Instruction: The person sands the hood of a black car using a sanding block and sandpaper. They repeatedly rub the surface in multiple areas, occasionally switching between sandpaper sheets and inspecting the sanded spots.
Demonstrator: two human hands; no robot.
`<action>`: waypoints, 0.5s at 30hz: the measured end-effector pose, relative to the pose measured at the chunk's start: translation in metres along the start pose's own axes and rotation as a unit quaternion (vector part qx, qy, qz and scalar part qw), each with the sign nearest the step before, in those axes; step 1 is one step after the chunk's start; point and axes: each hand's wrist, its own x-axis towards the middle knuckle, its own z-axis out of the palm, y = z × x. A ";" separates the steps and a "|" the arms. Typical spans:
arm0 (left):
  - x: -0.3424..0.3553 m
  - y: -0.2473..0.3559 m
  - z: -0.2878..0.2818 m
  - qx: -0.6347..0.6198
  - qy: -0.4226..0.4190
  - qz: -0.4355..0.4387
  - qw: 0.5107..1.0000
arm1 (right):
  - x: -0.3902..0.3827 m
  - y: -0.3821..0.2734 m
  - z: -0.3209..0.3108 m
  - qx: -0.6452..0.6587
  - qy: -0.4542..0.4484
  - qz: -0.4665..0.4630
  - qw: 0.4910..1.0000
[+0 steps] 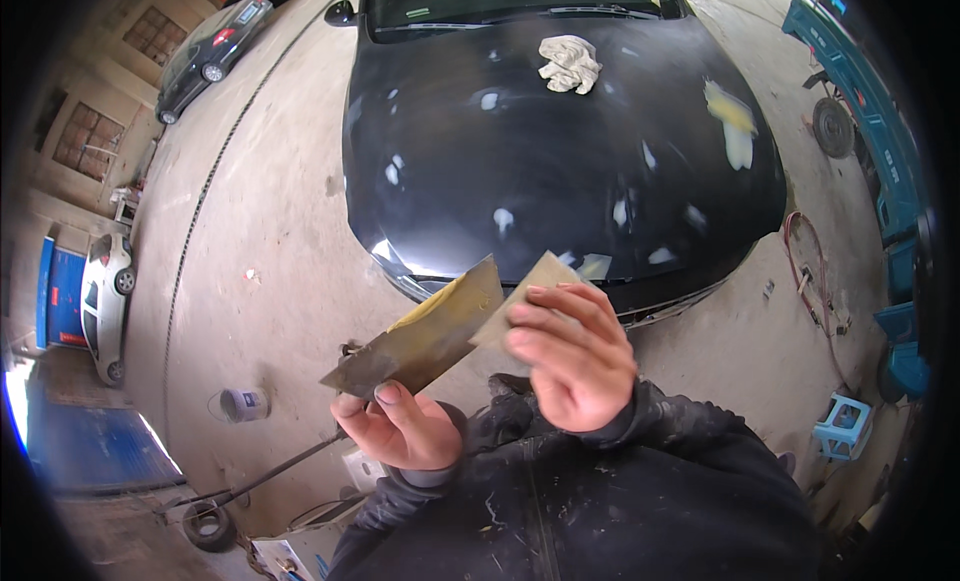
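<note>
My left hand point(395, 421) holds a long metal filler spreader point(400, 351) from below, a streak of yellow paste along it. My right hand point(570, 361) grips a squarish pale scraper blade point(520, 301), held beside the spreader's right end; whether they touch I cannot tell. Beyond both hands is a black car hood point(560, 161) with scattered pale filler spots, a larger yellowish-white patch point(732, 121) on its right and a crumpled white rag point(570, 64) on top.
A grey car point(210, 56) and white car point(105, 306) stand left. A bucket point(245, 406) and tire point(208, 521) sit on the concrete floor point(240, 281). At right are hoses point(805, 241), a blue stool point(842, 426) and a teal vehicle point(860, 101).
</note>
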 end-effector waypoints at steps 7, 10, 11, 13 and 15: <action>-0.008 0.006 -0.001 0.050 -0.054 0.023 0.997 | 0.012 -0.016 0.017 -0.034 0.052 -0.052 0.997; -0.012 0.007 0.002 0.062 -0.049 0.030 0.996 | 0.013 -0.016 0.019 -0.031 0.052 -0.054 0.997; -0.013 0.008 0.003 0.067 -0.051 0.038 0.996 | 0.013 -0.016 0.019 -0.030 0.052 -0.057 0.997; -0.015 0.008 0.003 0.079 -0.050 0.048 0.995 | 0.013 -0.014 0.022 -0.016 0.039 -0.057 0.997; -0.013 0.003 -0.003 0.078 -0.052 0.035 0.995 | 0.010 -0.010 0.028 0.003 0.033 -0.061 0.998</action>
